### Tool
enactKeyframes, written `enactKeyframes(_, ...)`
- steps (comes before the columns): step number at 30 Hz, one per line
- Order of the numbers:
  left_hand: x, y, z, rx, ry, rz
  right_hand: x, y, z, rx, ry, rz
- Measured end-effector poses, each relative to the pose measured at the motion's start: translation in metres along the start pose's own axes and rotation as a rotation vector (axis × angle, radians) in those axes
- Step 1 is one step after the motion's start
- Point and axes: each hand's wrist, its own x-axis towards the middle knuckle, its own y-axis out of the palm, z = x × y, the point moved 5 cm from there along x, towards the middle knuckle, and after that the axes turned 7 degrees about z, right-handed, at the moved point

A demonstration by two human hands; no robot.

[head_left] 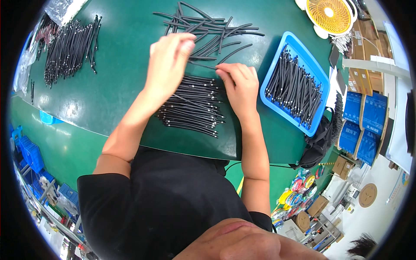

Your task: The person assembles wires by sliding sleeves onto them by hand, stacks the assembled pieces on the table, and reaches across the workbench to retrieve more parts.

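My right hand (241,86) pinches the end of a short black cable (203,65) between thumb and fingertips. The cable runs left towards my left hand (170,60), whose fingers are curled together; what lies inside them is hidden. Just below both hands, several black cables with small pale tips (190,108) lie side by side in a row on the green table (117,86). Beyond my hands is a loose, crossed heap of black tubes (212,32) without visible pale tips.
To the right stands a blue tray (265,93) full of black cables (294,84). A large bundle of similar cables (71,52) lies at far left beside clear plastic bags (60,11). At the far right are a yellow-and-white fan (329,15) and a black bag (316,149).
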Motion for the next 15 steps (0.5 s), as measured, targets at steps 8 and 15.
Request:
enactKeyframes(8, -0.005, 0.034, -0.004, -1.095, -0.227, 0.352, 0.0, 0.001, 0.014, 0.003, -0.012, -0.043)
enactKeyframes(15, -0.017, 0.047, -0.022, -1.25, -0.221, 0.519, -0.003, 0.008, 0.023, 0.039, -0.056, -0.043)
